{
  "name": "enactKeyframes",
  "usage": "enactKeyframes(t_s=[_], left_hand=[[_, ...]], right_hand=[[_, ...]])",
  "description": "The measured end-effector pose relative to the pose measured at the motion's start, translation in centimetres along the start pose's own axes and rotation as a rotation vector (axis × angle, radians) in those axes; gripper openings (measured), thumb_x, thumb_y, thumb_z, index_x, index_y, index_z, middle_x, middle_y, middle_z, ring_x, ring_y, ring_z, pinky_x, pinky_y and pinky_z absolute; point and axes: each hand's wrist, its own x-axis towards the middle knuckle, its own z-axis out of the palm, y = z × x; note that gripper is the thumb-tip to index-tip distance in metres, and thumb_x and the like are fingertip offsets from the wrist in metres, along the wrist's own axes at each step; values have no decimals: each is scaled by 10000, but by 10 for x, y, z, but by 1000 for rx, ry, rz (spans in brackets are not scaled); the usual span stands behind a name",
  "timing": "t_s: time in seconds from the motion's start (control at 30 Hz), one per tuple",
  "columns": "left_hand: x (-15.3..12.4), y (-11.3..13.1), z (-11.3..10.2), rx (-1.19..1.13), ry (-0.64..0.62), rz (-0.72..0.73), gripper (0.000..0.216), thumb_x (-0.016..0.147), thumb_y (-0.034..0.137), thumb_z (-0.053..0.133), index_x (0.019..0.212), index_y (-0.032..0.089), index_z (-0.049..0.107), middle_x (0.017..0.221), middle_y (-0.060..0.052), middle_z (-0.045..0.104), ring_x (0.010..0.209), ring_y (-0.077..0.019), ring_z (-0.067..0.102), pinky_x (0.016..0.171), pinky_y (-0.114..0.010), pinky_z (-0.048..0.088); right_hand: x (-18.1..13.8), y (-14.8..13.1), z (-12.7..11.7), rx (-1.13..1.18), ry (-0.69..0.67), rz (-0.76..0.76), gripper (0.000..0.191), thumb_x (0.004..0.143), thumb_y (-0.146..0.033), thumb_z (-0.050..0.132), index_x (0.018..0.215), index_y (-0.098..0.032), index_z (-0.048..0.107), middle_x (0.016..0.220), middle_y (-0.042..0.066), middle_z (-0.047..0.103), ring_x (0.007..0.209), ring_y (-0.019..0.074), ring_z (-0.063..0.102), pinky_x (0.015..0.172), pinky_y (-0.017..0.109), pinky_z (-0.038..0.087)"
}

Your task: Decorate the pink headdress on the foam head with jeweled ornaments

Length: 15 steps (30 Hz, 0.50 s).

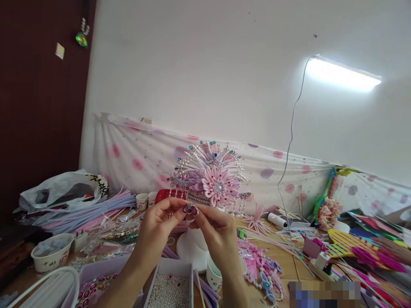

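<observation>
My left hand point(156, 227) and my right hand point(217, 233) meet at the middle of the view, raised above the table. Thumb and fingers of both are pinched together, fingertips touching around a tiny silvery piece point(189, 208), too small to name. Just behind them stands a large pink and white headdress point(221, 185), covered in pearls, coloured gems and looped petals, with beaded strands hanging at its sides. It sits on a white mannequin head point(190, 250), partly hidden by my hands. Under my forearms are a box of pearls point(170, 288) and a lilac tray of red gems point(96, 285).
A paper cup point(213, 273) stands by my right wrist, another cup point(53, 252) at left. Pastel strips point(96, 211) and a plastic bag point(64, 192) lie at left. Beaded pieces point(265, 273), a cable point(290, 141) and a yellow slatted piece point(346, 244) are right. A person's hand point(393, 248) shows at the far right.
</observation>
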Motion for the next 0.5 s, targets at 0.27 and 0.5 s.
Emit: enactKeyframes(t_s=[0.27, 0.5], left_hand=[[-10, -5, 20, -329, 240, -41, 307, 566, 341, 904, 786, 205, 738, 797, 4, 760, 768, -155, 689, 730, -247, 557], [7, 8, -15, 349, -155, 57, 175, 722, 374, 808, 812, 228, 778, 837, -31, 762, 836, -210, 691, 754, -273, 538]], right_hand=[[-7, 5, 40, 50, 244, -141, 205, 908, -235, 618, 920, -202, 820, 789, 41, 772, 704, 155, 679, 649, 243, 515], [2, 4, 0, -133, -37, -114, 225, 899, -229, 612, 830, -192, 824, 619, 12, 694, 573, 128, 580, 556, 238, 416]])
